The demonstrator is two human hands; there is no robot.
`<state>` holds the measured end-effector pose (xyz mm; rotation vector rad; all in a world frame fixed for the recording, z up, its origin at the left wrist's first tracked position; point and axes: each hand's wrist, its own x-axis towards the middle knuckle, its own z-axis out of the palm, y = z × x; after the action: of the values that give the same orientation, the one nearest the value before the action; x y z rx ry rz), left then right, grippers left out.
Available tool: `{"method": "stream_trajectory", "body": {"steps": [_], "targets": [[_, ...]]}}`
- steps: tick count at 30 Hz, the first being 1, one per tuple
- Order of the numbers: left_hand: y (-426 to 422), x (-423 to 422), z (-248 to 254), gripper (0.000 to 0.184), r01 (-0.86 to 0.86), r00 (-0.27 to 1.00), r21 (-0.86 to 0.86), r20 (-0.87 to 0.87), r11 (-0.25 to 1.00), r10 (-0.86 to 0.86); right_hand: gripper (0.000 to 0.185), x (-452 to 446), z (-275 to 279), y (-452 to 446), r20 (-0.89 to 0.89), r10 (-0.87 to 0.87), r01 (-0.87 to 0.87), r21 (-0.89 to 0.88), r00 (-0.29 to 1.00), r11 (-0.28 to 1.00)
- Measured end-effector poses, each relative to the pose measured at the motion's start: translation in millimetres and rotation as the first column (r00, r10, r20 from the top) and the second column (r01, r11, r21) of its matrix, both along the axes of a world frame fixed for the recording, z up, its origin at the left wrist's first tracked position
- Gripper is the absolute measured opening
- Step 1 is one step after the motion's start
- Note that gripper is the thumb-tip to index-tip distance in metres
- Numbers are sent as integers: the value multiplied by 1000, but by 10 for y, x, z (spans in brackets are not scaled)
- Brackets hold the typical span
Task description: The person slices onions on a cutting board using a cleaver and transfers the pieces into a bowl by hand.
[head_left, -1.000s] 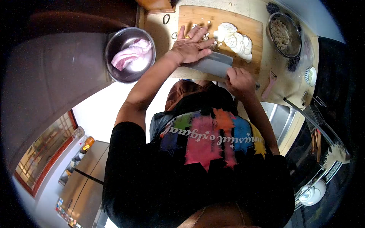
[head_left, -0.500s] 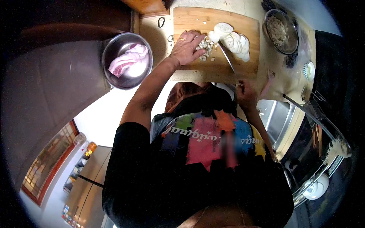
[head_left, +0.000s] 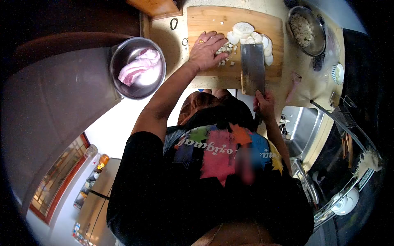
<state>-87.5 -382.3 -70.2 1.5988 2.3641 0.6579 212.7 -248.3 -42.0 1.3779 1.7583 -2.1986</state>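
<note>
Black shirt (head_left: 197,201): closest thing, colourful star print across it.
Right hand (head_left: 265,103): wrapped round the handle of the cleaver (head_left: 253,67), well apart from the other hand.
Blade: sticks out over the cutting board (head_left: 207,17), its end overlapping some white slices (head_left: 243,29); can't tell if they touch.
Left hand (head_left: 206,51): palm down, fingers stretched out loosely by diced white bits (head_left: 223,49) on the board.
Meat bowl (head_left: 128,52): left of the board, pinkish slab (head_left: 138,67) inside.
Far bowl (head_left: 319,36): past the slices, pale chopped stuff (head_left: 301,30) in it.
</note>
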Motion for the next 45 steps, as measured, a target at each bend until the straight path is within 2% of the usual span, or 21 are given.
{"method": "stream_trajectory", "body": {"steps": [4, 6, 9, 11, 12, 13, 15, 17, 21, 25, 27, 28, 29, 31, 33, 34, 35, 37, 41, 43, 45], "targets": [[18, 127, 11, 59, -70, 997, 76, 45, 995, 66, 23, -133, -88, -185, -36, 24, -26, -49, 999, 998], [49, 212, 72, 59, -160, 985, 100, 83, 982, 152, 23, -237, -108, -273, -64, 26, -31, -81, 998, 996], [71, 277, 69, 58, -207, 978, 162, 52, 965, 201, 21, -425, -154, -420, -30, 73, -76, -123, 997, 989], [70, 288, 70, 57, -224, 973, 188, 92, 956, 210, 19, -569, -156, -516, -182, 29, -76, -253, 983, 964], [69, 303, 80, 56, -241, 967, 213, 136, 947, 215, 18, -628, -176, -533, -199, 33, -92, -294, 979, 951], [67, 332, 92, 56, -242, 967, 212, 135, 947, 217, 18, -675, -266, -577, -201, 34, -94, -296, 979, 951], [63, 389, 109, 54, -363, 928, 215, 171, 907, 331, 18, -770, -403, -693, -233, -2, -65, -276, 972, 959], [42, 396, 84, 54, -388, 918, 255, 191, 886, 347, 18, -823, -439, -734, -232, 30, -97, -279, 972, 955], [3, 454, 150, 53, -432, 902, 315, 170, 845, 398, 17, -883, -182, -718, -237, 68, -135, -278, 969, 951], [228, 534, 494, 55, -395, 918, 384, 135, 835, 373, 15, -802, 161, -516, -284, 48, -114, -223, 958, 968], [462, 518, 641, 62, -323, 946, 437, 131, 840, 296, 13, -800, 496, -323, -194, 34, -81, -240, 980, 967], [609, 513, 743, 65, -286, 958, 465, 141, 838, 249, 13, -792, 565, -252, -167, -31, -12, -252, 985, 968], [766, 519, 843, 68, -249, 968, 491, 149, 835, 201, 13, -782, 654, -162, -177, -48, 4, -242, 983, 970], [1112, 514, 980, 79, -131, 990, 488, 108, 863, 90, 12, -744, 861, 60, -172, -184, 128, -292, 968, 948], [1465, 591, 1139, 79, -65, 997, 376, 60, 924, 46, 11, -687, 930, 359, -224, -169, 111, -250, 960, 962], [1668, 578, 1173, 79, -5, 999, 425, 42, 905, -14, 10, -658, 932, 493, -196, -235, 181, -257, 952, 949], [1850, 618, 1212, 75, 23, 999, 409, 23, 912, -35, 9, -644, 945, 618, -166, -298, 249, -263, 940, 932], [2230, 674, 1205, 66, 69, 997, 405, -14, 912, -70, 9, -652, 1100, 886, -144, -311, 276, -217, 939, 936], [2979, 753, 934, 56, 44, 998, 474, 23, 879, -62, 11, -600, 1058, 1366, -151, -361, 323, -227, 920, 919], [3268, 788, 838, 51, 5, 990, 359, 129, 933, -55, 12, -558, 1098, 1462, -136, -396, 359, -231, 908, 904], [3517, 793, 772, 50, 6, 993, 334, 108, 943, -45, 12, -438, 1034, 1524, -130, -403, 367, -237, 906, 900]]}}
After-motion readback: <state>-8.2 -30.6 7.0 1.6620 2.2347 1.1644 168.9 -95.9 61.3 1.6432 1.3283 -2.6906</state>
